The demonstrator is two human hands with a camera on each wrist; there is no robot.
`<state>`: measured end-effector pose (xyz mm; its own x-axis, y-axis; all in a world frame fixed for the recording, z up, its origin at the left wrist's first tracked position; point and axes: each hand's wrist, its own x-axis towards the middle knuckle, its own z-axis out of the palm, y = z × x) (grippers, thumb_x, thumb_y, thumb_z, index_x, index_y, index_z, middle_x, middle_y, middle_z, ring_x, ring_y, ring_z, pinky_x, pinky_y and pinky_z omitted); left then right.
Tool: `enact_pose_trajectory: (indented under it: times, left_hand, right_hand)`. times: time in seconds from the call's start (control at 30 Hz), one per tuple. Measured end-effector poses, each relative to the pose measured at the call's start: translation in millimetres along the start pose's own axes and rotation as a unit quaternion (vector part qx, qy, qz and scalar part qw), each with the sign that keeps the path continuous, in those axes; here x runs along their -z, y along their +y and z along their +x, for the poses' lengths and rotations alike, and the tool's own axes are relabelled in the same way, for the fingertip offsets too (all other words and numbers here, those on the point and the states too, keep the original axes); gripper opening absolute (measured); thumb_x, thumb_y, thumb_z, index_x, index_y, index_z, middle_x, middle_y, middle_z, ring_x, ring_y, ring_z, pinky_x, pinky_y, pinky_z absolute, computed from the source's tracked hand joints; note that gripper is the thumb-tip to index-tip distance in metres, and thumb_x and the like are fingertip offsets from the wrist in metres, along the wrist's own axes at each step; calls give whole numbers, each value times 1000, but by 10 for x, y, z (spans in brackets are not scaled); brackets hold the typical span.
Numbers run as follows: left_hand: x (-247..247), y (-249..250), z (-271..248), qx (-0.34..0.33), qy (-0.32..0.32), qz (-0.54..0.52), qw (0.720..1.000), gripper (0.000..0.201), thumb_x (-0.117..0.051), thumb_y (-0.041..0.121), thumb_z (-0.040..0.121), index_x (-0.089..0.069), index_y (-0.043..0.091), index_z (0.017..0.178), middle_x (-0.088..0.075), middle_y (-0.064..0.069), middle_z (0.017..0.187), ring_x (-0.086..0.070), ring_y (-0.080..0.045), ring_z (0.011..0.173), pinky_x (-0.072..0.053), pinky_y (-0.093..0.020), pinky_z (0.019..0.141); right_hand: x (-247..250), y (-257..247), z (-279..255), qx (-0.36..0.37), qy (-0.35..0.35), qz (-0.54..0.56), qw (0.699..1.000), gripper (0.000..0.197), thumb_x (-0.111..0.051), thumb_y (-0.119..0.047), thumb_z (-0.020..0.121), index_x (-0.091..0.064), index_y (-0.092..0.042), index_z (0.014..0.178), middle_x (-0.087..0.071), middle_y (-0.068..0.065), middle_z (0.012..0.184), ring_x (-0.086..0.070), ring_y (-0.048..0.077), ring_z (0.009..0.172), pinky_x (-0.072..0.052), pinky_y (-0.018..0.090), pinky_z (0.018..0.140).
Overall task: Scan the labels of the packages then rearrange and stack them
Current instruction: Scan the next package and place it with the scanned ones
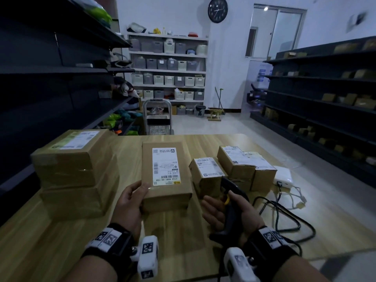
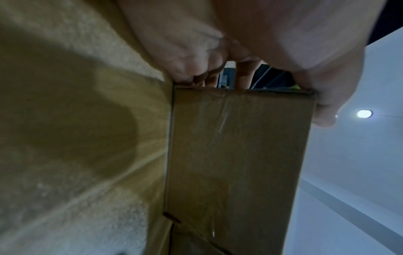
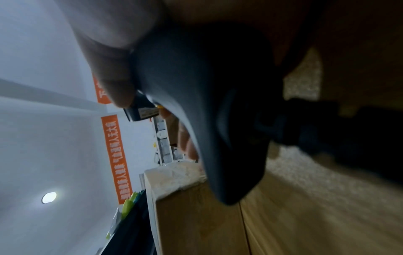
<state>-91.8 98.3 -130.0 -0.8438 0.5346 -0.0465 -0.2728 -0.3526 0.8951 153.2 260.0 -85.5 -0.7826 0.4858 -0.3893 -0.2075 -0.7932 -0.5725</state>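
My left hand (image 1: 133, 197) grips the near left corner of a flat brown box (image 1: 165, 175), thumb on top beside its white label (image 1: 165, 166), fingers underneath; the box is lifted above the wooden table (image 1: 183, 237). The left wrist view shows the box's near end face (image 2: 235, 155) with my fingers (image 2: 196, 69) curled on its edge. My right hand (image 1: 230, 212) holds a black barcode scanner (image 1: 231, 204) with a yellow trigger, head pointing away toward the small boxes. The scanner's handle (image 3: 207, 103) fills the right wrist view.
Two large brown boxes (image 1: 71, 159) stand stacked at the table's left. Three small labelled boxes (image 1: 234, 169) sit in a group at the right, with a white device (image 1: 283, 176) and black cables (image 1: 284, 214) behind and beside them. Dark shelving flanks both sides.
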Motion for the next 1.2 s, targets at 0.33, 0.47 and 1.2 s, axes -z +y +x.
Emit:
enact_pose_trajectory:
  times: [0.33,0.47,1.2]
  left_hand:
    - [-91,55,-27,15,14,30,999,62,-86,55,88,-74,15,134,-81,-19,127,-76,-42,123,-57,-60,108]
    - [-217,159,-62,31,15,69,997,68,-82,65,82,-75,20,132,-84,-14,119,-80,-38,113,-60,-58,102]
    - [-1882,938,-233,103,46,119,986,55,-67,52,104,-69,10,140,-72,-15,81,-66,-34,72,-49,-31,28]
  right_hand:
    - [2,-55,-53,-37,-35,-4,999,48,-66,-39,92,-80,5,77,-66,22,140,-58,35,139,-34,57,124]
    - [22,-57,-61,-45,-37,-12,998,52,-63,-40,96,-79,4,72,-72,21,129,-56,37,142,-35,57,124]
    - [235,-110,62,-50,-61,-11,997,53,-80,-49,86,-65,-1,69,-60,16,67,-59,33,64,-49,43,71]
